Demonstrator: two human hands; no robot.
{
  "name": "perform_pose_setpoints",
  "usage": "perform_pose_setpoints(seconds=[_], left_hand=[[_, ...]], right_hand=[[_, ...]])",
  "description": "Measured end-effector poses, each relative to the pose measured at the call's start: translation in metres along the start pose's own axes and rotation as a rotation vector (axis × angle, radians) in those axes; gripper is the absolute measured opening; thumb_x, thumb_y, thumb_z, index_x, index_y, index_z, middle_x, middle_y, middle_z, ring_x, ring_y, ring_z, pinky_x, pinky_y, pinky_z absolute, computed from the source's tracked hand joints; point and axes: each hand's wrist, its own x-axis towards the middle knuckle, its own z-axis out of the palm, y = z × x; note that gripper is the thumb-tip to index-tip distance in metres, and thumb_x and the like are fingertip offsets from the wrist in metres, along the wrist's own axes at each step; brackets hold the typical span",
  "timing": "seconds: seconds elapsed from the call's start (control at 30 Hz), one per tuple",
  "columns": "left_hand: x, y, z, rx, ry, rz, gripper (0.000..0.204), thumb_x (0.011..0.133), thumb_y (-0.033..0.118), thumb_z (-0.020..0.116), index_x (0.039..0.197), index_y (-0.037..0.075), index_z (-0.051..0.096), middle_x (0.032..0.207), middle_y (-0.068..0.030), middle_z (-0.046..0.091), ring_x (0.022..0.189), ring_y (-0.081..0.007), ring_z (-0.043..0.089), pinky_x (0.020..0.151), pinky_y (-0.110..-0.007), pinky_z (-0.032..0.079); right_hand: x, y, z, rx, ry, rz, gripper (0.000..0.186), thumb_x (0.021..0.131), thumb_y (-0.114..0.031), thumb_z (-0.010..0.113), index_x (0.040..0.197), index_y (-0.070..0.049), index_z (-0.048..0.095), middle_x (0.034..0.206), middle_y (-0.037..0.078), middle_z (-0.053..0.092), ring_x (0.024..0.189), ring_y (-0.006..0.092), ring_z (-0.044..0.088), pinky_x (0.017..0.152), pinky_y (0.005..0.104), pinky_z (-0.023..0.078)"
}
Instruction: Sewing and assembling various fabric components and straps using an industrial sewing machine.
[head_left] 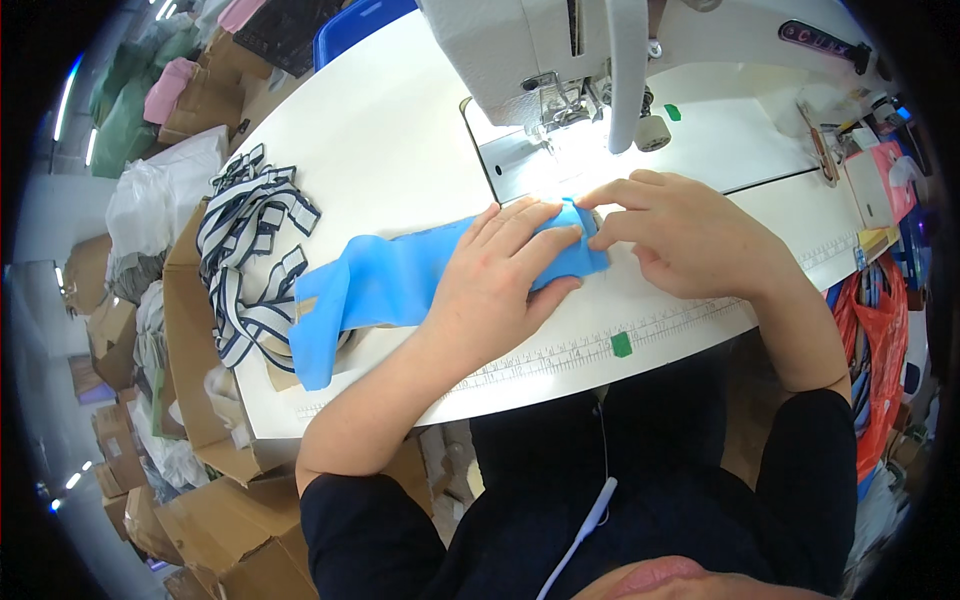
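Note:
A strip of light blue fabric (pixel 370 280) lies over a tan piece on the white sewing table (pixel 330 130), its left end folded over and hanging loosely. My left hand (pixel 505 265) rests on the fabric, fingers laid out flat over its right part. My right hand (pixel 680 230) is at the fabric's right end, index and middle fingertips touching it, fingers bent but apart. Just behind both hands stands the white sewing machine (pixel 480 60), its lit needle area above a metal plate. Striped black-and-white straps (pixel 250 250) lie in a heap left of the fabric.
An open cardboard box (pixel 185 350) stands against the table's left edge, with bags and boxes (pixel 125 320) piled beyond. A blue bin (pixel 340 30) is behind the table. At the right are small items and a red plastic bag (pixel 870 370). A ruler strip runs along the front edge.

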Motion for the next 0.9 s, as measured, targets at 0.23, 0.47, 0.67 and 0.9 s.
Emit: perform_pose_setpoints(seconds=[0.23,0.47,0.67,0.9], left_hand=[[-0.003,-0.008,0.008,0.003,0.028,0.001,0.036,0.076,0.013,0.077,0.109,0.008,0.065,0.124,-0.0122,0.061,0.12,-0.0306,0.055,0.104,-0.045,0.041],[0.007,-0.025,0.014,-0.014,0.105,0.027,0.025,0.08,0.016,0.072,0.103,0.01,0.065,0.115,-0.0079,0.061,0.11,-0.0284,0.058,0.101,-0.047,0.042],[0.024,-0.038,0.016,0.008,0.138,0.02,0.023,0.079,0.012,0.074,0.101,0.008,0.068,0.112,-0.0123,0.065,0.105,-0.0327,0.061,0.098,-0.04,0.047],[0.025,-0.046,0.016,-0.025,0.149,0.027,0.024,0.079,0.011,0.074,0.101,0.007,0.067,0.112,-0.0124,0.065,0.11,-0.0323,0.061,0.096,-0.039,0.048]], right_hand=[[0.0,-0.001,0.002,-0.022,0.022,0.0,0.025,0.074,0.004,0.057,0.091,-0.011,0.067,0.12,0.005,0.061,0.103,0.0239,0.057,0.092,0.0359,0.045],[0.003,0.007,0.01,-0.158,0.136,-0.05,0.028,0.07,0.003,0.063,0.094,-0.011,0.067,0.117,0.002,0.063,0.102,0.0205,0.055,0.09,0.0347,0.041],[0.008,0.017,0.017,-0.232,0.229,-0.019,0.031,0.07,0.004,0.062,0.097,-0.01,0.066,0.12,0.003,0.063,0.104,0.02,0.053,0.09,0.0346,0.041],[0.012,0.018,0.024,-0.262,0.21,0.027,0.033,0.071,0.005,0.06,0.1,-0.012,0.065,0.119,0.002,0.063,0.105,0.0201,0.052,0.09,0.0348,0.04]])
